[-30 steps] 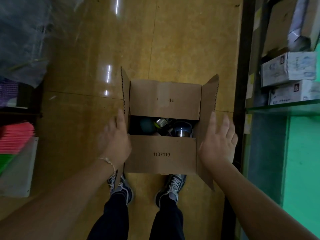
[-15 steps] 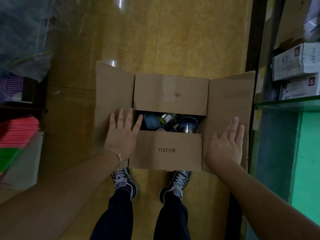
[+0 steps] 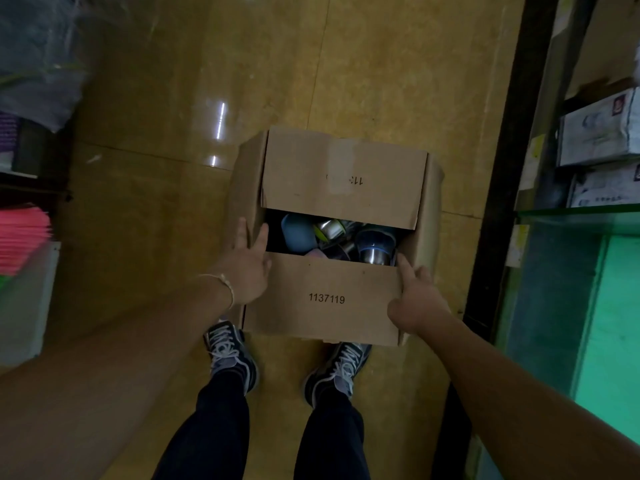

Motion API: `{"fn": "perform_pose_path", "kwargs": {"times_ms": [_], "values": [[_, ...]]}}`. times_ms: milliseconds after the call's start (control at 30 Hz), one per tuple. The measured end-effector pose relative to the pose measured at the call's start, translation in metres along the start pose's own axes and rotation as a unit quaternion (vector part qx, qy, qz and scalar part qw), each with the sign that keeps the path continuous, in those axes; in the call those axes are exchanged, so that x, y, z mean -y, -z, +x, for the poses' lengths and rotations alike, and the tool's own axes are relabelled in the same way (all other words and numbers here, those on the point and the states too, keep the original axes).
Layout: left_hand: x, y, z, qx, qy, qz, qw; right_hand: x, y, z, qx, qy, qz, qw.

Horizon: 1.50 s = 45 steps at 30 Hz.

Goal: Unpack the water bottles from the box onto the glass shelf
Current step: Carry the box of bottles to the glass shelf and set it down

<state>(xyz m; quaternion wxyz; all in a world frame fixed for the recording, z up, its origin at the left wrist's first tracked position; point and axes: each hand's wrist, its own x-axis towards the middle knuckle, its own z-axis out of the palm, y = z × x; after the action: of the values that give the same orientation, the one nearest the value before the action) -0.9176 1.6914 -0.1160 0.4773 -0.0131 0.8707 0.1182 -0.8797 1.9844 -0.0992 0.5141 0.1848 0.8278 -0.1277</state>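
- Left hand (image 3: pixel 247 268) is pressing flat, fingers straight, on the box (image 3: pixel 343 174) at its left side.
- Right hand (image 3: pixel 415 299) is touching the near flap (image 3: pixel 325 299) — index out, others curled, grip unclear.

The box (image 3: pixel 332 299) stands on the floor (image 3: pixel 381 64), directly before the person's two shoes (image 3: pixel 230 355). Its far flap and its near flap lie over the top, and between them is a gap. In this gap the water bottles (image 3: pixel 375 245) lie inside the box, close one to another. The left hand (image 3: pixel 247 268) is on the left side of the box, and the right hand (image 3: pixel 417 299) is on its near right corner. To the right, apart from the box, is the glass shelf (image 3: pixel 581 211), and on it small cartons (image 3: pixel 599 133) lie one on the other. Far to the left is a stack of sheets (image 3: pixel 20 237).
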Motion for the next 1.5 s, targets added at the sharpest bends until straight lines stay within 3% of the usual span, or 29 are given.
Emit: {"fn": "perform_pose_path", "kwargs": {"times_ms": [100, 167, 233, 367, 500, 700, 867, 1067, 1267, 1500], "values": [[-0.003, -0.002, 0.000, -0.033, 0.017, 0.009, 0.999, 0.010, 0.010, 0.001, -0.025, -0.003, -0.075, 0.997], [-0.007, 0.003, -0.002, -0.122, 0.003, 0.115, 0.986, 0.022, 0.020, 0.006, -0.045, -0.002, -0.112, 0.993], [-0.014, 0.010, -0.001, -0.165, -0.054, 0.186, 0.967, 0.033, 0.030, 0.013, -0.029, -0.001, -0.069, 0.997], [-0.023, 0.018, 0.012, -0.113, -0.174, 0.202, 0.957, 0.047, 0.035, 0.020, -0.011, 0.005, 0.026, 1.000], [-0.027, 0.024, 0.016, -0.085, -0.148, 0.199, 0.965, 0.052, 0.023, 0.002, -0.063, -0.019, 0.078, 0.995], [-0.039, 0.046, 0.004, -0.177, -0.164, 0.173, 0.955, 0.057, 0.038, -0.018, -0.191, 0.052, 0.079, 0.977], [-0.055, 0.087, 0.029, -0.245, -0.202, 0.172, 0.933, 0.079, 0.087, 0.004, -0.253, 0.113, 0.105, 0.955], [-0.054, 0.122, 0.076, -0.265, -0.233, 0.284, 0.892, 0.107, 0.116, 0.058, -0.305, 0.171, -0.028, 0.936], [-0.050, 0.114, 0.105, -0.231, -0.201, 0.291, 0.906, 0.109, 0.113, 0.090, -0.260, 0.151, -0.099, 0.949], [-0.045, 0.113, 0.122, -0.202, -0.174, 0.198, 0.943, 0.112, 0.113, 0.107, -0.242, 0.142, -0.136, 0.950]]}}
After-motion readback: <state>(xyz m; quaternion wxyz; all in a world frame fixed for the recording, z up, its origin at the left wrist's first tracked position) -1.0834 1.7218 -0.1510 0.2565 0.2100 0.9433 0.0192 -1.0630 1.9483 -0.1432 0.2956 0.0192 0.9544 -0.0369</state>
